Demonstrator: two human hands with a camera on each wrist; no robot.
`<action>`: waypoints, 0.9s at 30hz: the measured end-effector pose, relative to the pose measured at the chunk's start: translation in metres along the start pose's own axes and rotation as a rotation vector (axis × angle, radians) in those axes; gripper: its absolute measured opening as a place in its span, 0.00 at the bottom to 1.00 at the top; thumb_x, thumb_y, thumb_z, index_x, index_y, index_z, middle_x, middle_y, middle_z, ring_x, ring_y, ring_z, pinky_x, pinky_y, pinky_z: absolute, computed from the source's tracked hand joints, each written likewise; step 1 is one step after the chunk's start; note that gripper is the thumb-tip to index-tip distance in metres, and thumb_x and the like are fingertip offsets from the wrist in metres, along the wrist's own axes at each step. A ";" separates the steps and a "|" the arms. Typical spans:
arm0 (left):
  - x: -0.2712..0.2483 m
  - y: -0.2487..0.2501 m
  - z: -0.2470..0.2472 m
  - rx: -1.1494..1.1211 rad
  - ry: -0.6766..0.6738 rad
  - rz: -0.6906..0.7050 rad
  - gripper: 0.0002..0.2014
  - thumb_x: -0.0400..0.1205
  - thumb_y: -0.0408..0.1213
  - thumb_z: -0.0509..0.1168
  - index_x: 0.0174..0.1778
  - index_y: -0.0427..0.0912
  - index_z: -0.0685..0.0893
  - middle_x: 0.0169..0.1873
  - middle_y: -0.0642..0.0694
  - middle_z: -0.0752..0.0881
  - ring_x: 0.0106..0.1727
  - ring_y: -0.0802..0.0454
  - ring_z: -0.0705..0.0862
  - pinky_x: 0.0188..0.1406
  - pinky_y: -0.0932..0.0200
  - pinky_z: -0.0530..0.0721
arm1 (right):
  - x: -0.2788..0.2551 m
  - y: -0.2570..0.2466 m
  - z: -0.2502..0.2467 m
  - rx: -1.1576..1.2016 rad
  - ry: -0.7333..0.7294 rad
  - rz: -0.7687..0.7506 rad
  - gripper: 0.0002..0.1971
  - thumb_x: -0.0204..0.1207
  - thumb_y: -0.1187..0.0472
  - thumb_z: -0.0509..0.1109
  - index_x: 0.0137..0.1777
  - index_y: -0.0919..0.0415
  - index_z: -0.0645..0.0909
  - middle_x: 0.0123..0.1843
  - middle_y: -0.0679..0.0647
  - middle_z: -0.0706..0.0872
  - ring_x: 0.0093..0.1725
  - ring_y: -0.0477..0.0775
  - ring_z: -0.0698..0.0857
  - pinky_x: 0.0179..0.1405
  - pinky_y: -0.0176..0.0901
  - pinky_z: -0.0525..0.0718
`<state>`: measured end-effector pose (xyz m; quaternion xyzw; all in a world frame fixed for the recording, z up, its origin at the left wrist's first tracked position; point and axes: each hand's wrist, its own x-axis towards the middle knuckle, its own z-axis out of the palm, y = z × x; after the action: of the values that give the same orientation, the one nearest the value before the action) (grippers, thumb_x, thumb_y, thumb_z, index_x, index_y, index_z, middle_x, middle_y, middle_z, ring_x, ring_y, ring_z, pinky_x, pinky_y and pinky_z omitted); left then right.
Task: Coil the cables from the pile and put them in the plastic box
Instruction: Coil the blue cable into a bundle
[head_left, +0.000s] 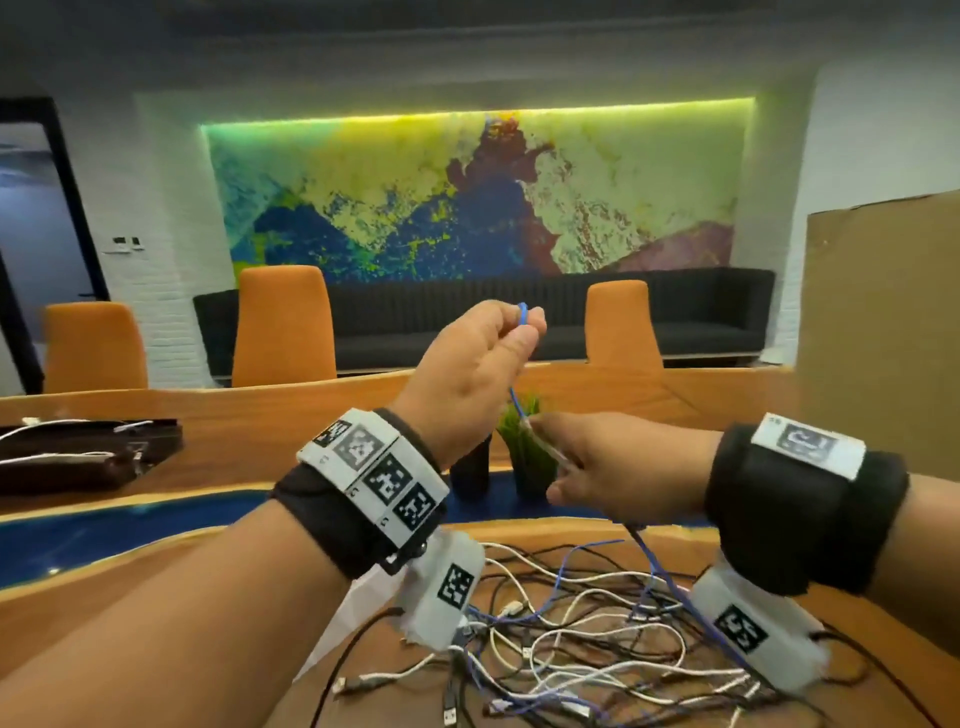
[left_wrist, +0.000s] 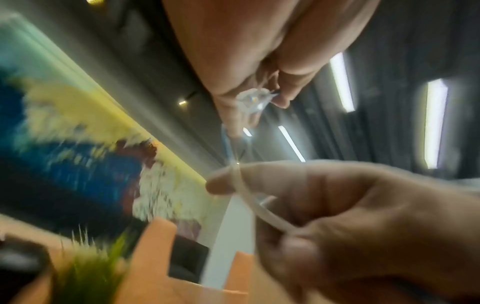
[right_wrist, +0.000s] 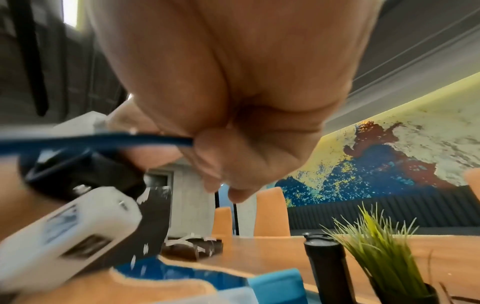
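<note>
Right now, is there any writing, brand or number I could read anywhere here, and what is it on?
No readable words or numbers.
Wristbands: black-and-white square code patterns, no letters.
White tag on the right wristband: a dark mark, too blurred to read.
White camera boxes under the wrists: code patterns only.
Small wall panels by the door: too small to read.

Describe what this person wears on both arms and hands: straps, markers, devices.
Both hands are bare, with no gloves or sleeves. The left wrist carries a black fabric strap topped by a white plate of black-and-white square markers. A white box bearing one more marker hangs beneath it. The right wrist has a wider black padded strap with a white marker plate, and a similar white marked box below.
</note>
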<state>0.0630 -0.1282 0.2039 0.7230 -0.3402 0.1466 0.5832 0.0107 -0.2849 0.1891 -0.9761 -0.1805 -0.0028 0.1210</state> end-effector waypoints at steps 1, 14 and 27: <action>0.001 -0.004 -0.001 0.243 -0.034 0.096 0.10 0.88 0.43 0.59 0.56 0.42 0.82 0.56 0.36 0.88 0.59 0.40 0.86 0.62 0.45 0.83 | -0.002 0.000 0.003 -0.088 -0.017 -0.020 0.14 0.82 0.56 0.67 0.65 0.54 0.74 0.55 0.54 0.84 0.48 0.53 0.83 0.43 0.45 0.81; -0.002 -0.017 -0.033 0.576 -0.421 0.040 0.14 0.89 0.46 0.56 0.54 0.45 0.85 0.36 0.48 0.89 0.40 0.52 0.86 0.49 0.47 0.84 | -0.003 0.033 -0.054 -0.083 0.622 -0.174 0.09 0.85 0.55 0.64 0.52 0.53 0.86 0.35 0.45 0.81 0.37 0.49 0.78 0.42 0.49 0.81; 0.009 0.026 -0.009 -0.565 -0.158 -0.154 0.10 0.91 0.38 0.54 0.51 0.35 0.76 0.64 0.33 0.86 0.42 0.50 0.91 0.52 0.50 0.86 | 0.030 0.021 0.002 0.153 0.228 -0.145 0.08 0.85 0.59 0.63 0.60 0.51 0.82 0.44 0.43 0.82 0.40 0.40 0.79 0.45 0.37 0.80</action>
<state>0.0541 -0.1246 0.2316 0.5651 -0.3557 -0.0551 0.7424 0.0463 -0.2929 0.1841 -0.9417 -0.2354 -0.1088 0.2144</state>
